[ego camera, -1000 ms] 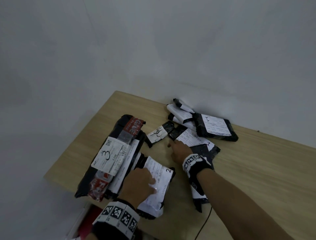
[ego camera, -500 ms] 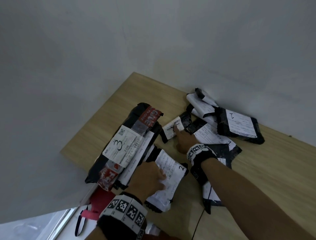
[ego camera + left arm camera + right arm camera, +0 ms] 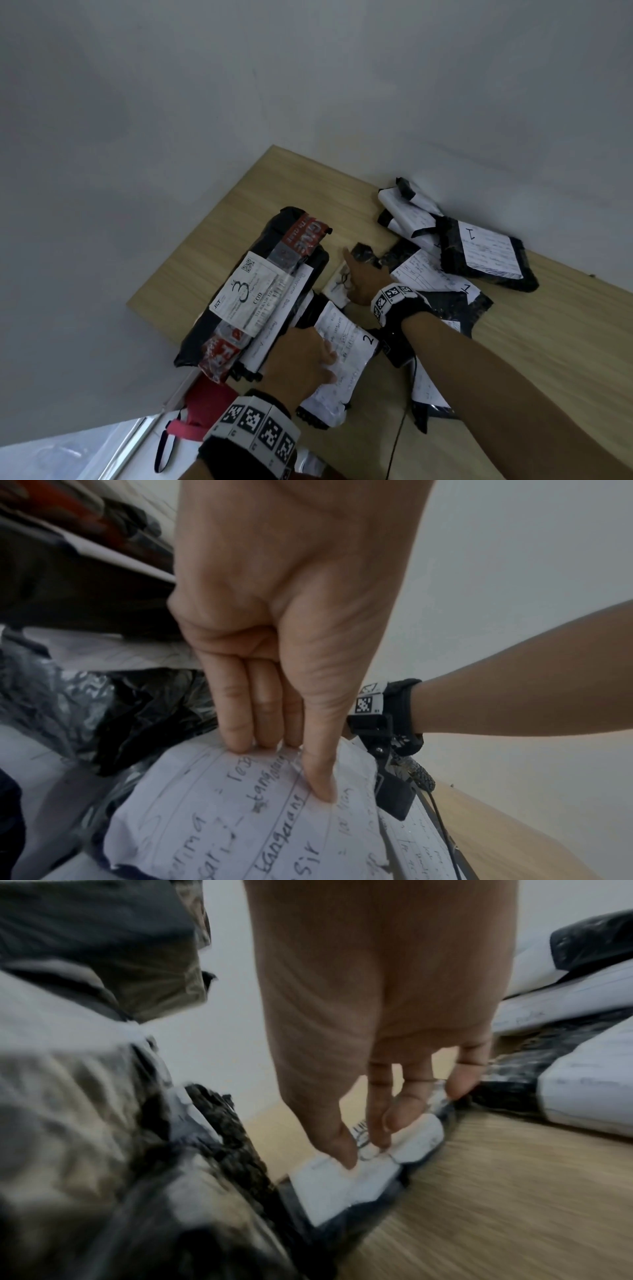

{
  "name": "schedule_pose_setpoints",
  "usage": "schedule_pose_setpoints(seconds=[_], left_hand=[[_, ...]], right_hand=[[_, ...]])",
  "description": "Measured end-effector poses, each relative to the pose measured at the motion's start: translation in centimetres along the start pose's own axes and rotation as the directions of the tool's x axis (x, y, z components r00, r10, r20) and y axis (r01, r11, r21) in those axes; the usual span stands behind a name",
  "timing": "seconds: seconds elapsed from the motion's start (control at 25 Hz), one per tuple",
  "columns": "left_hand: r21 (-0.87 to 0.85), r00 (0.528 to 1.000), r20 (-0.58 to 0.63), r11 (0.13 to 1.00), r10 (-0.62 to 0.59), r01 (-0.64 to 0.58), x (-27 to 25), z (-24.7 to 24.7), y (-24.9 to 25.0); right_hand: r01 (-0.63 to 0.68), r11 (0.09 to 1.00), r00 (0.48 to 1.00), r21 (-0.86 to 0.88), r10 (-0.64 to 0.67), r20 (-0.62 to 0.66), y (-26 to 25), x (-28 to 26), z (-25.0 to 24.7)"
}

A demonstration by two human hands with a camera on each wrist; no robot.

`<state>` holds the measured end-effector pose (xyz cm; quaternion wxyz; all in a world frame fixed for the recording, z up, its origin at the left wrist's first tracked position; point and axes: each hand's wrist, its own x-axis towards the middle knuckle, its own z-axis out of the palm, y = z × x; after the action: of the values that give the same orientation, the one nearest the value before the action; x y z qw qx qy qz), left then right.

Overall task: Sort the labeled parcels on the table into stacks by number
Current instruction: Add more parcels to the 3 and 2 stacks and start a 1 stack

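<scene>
My left hand lies on the white label of the parcel marked 2, near the table's front edge. In the left wrist view its straight fingers and thumb press on that label. My right hand rests on a small black parcel with a scribbled white label; thumb and fingertips touch the label, blurred. A long black parcel marked 3 lies at the left. Two parcels marked 1 lie at the right.
More white and black parcels are piled against the wall at the back. The wooden table shows bare wood at the right and far left. A red bag hangs below the table's front edge. A thin black cable runs from my right wrist.
My right hand has moved left from the flat parcel marked 1 onto the small scribbled parcel. My left hand has stayed on the parcel marked 2. The head view has shifted.
</scene>
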<state>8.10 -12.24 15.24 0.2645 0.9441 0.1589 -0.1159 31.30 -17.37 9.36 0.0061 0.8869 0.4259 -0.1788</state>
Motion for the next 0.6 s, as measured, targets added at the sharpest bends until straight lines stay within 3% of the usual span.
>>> schedule_pose_setpoints(seconds=[0.2,0.32,0.4,0.48,0.6], left_hand=[[0.071,0.999,0.025,0.996,0.047,-0.049,0.0,0.4,0.3],[0.119,0.996,0.046,0.989,0.077,-0.082,0.0,0.9,0.5],[0.123,0.995,0.056,0.989,0.082,-0.088,0.4,1.4,0.6],[0.134,0.995,0.057,0.987,0.077,-0.084,0.8,2.0,0.7],[0.157,0.993,0.082,0.983,0.085,-0.097,1.3,2.9,0.8]], right_hand=[[0.031,0.986,0.997,-0.162,-0.019,0.078,-1.1,-0.6,0.2],[-0.006,0.949,0.994,-0.316,-0.029,-0.106,-1.7,-1.2,0.0],[-0.009,0.946,0.974,-0.324,-0.066,-0.219,-0.9,-1.4,0.2],[-0.025,0.967,0.953,-0.254,-0.054,-0.299,0.3,-1.9,0.5],[-0.105,0.993,0.895,-0.061,0.067,-0.441,2.0,-3.0,-0.3]])
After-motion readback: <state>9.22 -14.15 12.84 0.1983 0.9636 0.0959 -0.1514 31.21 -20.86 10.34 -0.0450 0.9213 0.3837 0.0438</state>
